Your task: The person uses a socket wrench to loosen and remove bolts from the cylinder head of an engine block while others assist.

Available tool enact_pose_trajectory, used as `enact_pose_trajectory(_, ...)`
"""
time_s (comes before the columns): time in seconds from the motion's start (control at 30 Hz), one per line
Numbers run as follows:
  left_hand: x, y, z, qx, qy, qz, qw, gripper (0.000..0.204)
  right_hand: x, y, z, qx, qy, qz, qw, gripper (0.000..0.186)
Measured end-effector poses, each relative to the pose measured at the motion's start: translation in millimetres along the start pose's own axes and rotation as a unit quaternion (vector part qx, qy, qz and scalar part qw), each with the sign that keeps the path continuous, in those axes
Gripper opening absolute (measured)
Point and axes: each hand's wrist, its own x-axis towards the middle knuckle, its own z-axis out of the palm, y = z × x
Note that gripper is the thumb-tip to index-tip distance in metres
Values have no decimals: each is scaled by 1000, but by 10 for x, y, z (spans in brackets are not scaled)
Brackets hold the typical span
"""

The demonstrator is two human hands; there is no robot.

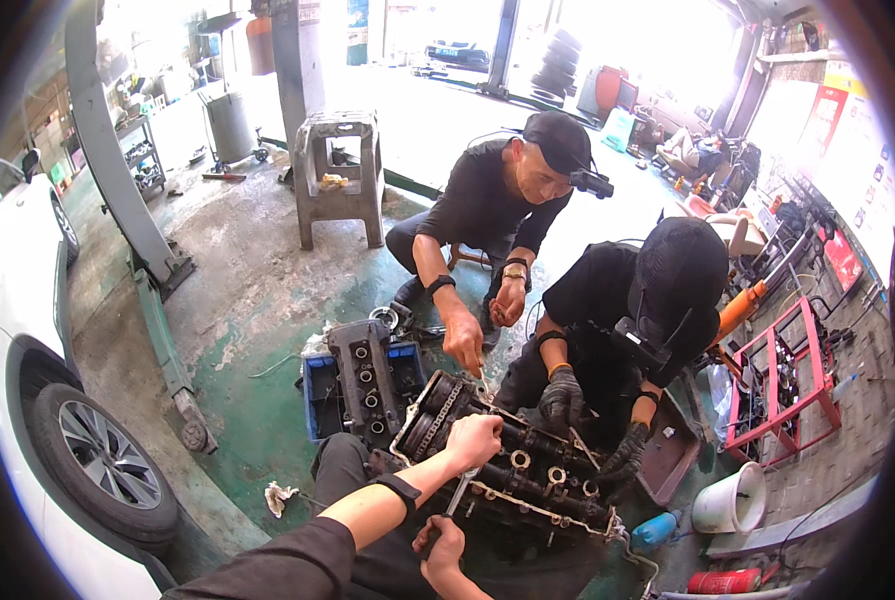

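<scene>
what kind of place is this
Most likely a car repair garage. A white car stands beside a lift post, stacked tyres sit by the open door, and an engine cylinder head lies on the stained floor with people working on it.

Blown-out bkgd glare, fisheye edges

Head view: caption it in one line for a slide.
Both hands work a wrench on a cylinder head beside two crouching co-workers.

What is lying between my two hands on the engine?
In the head view, a metal wrench spans between left hand and right hand, over the engine cylinder head.
</scene>
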Motion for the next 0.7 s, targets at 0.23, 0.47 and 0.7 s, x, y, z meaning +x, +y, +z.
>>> enact_pose_trajectory(0.23,-41,51,-122,32,-26,-63,997,13,-72,-331,-28,-126,-48,28,990,21)
enact_pose_trajectory(0.47,-125,-93,-6,5,54,-107,993,12,91,-1403,-728,-377,-157,30,912,31)
enact_pose_trajectory(0.7,-107,19,69,10,58,-71,996,9,161,-891,-861,-298,-163,22,940,29)
